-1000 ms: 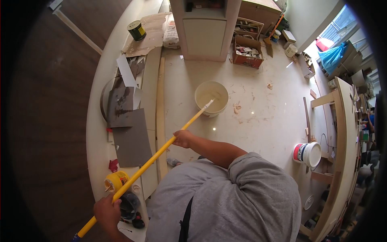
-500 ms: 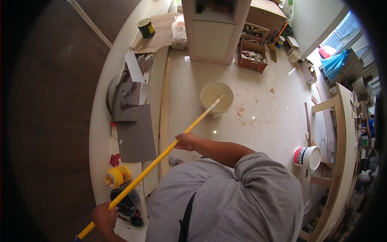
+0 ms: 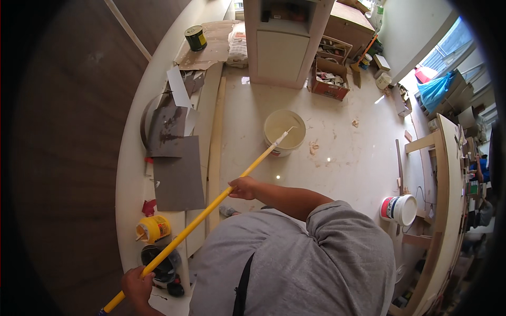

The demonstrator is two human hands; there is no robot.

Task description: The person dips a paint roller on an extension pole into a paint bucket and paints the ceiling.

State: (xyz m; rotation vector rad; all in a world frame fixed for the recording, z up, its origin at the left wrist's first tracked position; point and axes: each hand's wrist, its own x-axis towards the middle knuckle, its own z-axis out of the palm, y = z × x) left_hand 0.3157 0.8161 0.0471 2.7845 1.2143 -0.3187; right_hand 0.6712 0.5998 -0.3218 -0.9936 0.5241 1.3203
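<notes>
Both my hands are wrapped round a long yellow extension pole (image 3: 197,219), which slants from the lower left up toward the middle. My left hand (image 3: 137,288) grips its lower end, beside a dark plate-like wall at the left. Farther up, my right hand (image 3: 243,187) holds it about midway. The pole's white tip carries a thin bent wire and reaches over a round white bucket (image 3: 267,132) on the floor. Pale liquid or coating lies inside the bucket; whether anything on the wire dips into it I cannot tell.
Along the left ledge are grey sheets (image 3: 178,179), a yellow tub (image 3: 154,229), a black bucket (image 3: 167,263) and a dark green can (image 3: 195,38). At right stand a lidded white bucket (image 3: 399,209) and a wooden frame (image 3: 440,210). A cardboard box (image 3: 330,84) sits beyond, near a cabinet column (image 3: 279,58).
My view has shifted slightly, so the surroundings sit a little differently in the picture. Both hands keep their grip on the pole, and its tip stays over the bucket.
</notes>
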